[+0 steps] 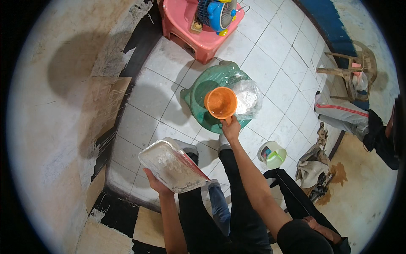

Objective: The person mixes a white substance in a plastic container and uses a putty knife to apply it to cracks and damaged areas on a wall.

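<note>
My left hand (158, 184), low at the left, grips a white rectangular plastic tub (169, 163) with pale, powdery residue in it, held tilted. My right hand (229, 127) is closed on the handle of an orange plastic dipper (215, 103) with liquid in it. The dipper is over a green plastic stool (198, 93), which also bears a clear bag of white powder (247, 99) just right of the dipper; whether the dipper rests on the stool, I cannot tell.
A pink stool (177, 23) with a blue fan (211, 17) stands above. A small bucket (272, 154), cloths (308, 169) and a brown chair (347, 82) are at right. Other people's legs (338, 114) (220, 203) are at right and behind me. A stained wall (67, 84) borders the left.
</note>
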Tool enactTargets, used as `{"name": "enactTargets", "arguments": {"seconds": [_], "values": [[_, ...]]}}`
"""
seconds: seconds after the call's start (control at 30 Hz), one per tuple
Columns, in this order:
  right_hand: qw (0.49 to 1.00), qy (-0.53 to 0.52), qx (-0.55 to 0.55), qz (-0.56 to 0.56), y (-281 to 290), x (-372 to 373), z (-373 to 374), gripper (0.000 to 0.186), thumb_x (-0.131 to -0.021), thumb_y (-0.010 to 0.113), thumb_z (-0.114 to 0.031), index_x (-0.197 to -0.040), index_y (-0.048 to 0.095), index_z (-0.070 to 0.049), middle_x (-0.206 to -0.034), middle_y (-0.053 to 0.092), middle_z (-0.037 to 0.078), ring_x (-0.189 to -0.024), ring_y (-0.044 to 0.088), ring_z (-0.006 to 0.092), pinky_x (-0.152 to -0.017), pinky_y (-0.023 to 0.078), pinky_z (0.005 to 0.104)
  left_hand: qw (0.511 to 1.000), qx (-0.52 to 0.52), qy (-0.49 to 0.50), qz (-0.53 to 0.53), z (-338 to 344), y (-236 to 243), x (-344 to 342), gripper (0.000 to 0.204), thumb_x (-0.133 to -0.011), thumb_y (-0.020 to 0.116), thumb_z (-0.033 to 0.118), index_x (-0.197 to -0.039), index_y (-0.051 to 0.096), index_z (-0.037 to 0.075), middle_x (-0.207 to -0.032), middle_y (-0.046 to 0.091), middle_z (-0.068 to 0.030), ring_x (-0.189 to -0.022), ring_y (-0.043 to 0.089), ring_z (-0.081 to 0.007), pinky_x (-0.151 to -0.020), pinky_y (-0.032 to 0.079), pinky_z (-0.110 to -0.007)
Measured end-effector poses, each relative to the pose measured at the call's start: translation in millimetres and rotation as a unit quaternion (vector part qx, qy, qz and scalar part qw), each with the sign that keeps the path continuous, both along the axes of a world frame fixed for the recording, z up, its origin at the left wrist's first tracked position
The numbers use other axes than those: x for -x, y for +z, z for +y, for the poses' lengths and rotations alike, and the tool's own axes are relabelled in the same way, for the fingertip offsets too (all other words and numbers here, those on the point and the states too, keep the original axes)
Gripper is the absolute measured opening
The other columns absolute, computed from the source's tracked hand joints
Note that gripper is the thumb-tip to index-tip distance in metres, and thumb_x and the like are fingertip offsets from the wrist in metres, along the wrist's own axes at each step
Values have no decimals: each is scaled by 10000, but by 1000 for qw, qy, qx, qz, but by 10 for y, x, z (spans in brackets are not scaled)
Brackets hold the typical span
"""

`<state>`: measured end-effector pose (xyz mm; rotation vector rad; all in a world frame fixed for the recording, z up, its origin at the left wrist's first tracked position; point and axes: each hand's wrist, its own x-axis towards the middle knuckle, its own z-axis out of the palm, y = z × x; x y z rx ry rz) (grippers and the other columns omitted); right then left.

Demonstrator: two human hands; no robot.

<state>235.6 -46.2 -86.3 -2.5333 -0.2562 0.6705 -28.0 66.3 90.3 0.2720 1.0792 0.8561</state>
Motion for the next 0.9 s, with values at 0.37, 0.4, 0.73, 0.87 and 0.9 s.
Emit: {"name": "enactTargets", "arguments": {"seconds": [0.37,0.4,0.73,0.87,0.9], "values": [[1000,25,0,-2,47,-9,-69,553,-723,801,-296,-1159,606,-18,-1011,681,180,-982,638,357,-854,470,457,1000,-5,-18,10,-62,-49,42,677,-996,304,561,-1434,343,45,-1382,460,-147,-1233,494,-297,-1029,426,-423],[1000,28,-2,-1,47,-5,-70,548,-723,801,-296,-1153,608,-19,-1011,680,179,-985,636,355,-854,469,458,1000,-2,-17,14,-65,-52,47,679,-995,304,563,-1433,344,45,-1380,462,-148,-1231,496,-297,-1026,428,-423],[998,56,8,-36,-29,14,-59,454,-755,770,-264,-1098,611,-12,-930,679,206,-901,646,395,-800,483,482,1000,15,-3,13,-78,-59,26,675,-999,291,558,-1435,343,45,-1356,485,-145,-1202,524,-289,-1002,453,-413],[996,67,-58,-2,-128,-52,-119,343,-803,709,-196,-1059,600,6,-866,663,247,-854,640,427,-746,491,492,1000,12,-15,7,-95,-123,49,672,-995,312,557,-1427,355,45,-1368,474,-153,-1218,506,-297,-1022,435,-422],[996,65,-59,-3,-117,-25,-109,314,-811,696,-183,-1041,598,7,-849,658,254,-840,637,435,-731,492,493,1000,13,-11,10,-93,-114,48,669,-995,311,555,-1427,355,45,-1366,475,-153,-1213,510,-296,-1020,438,-422]]}}
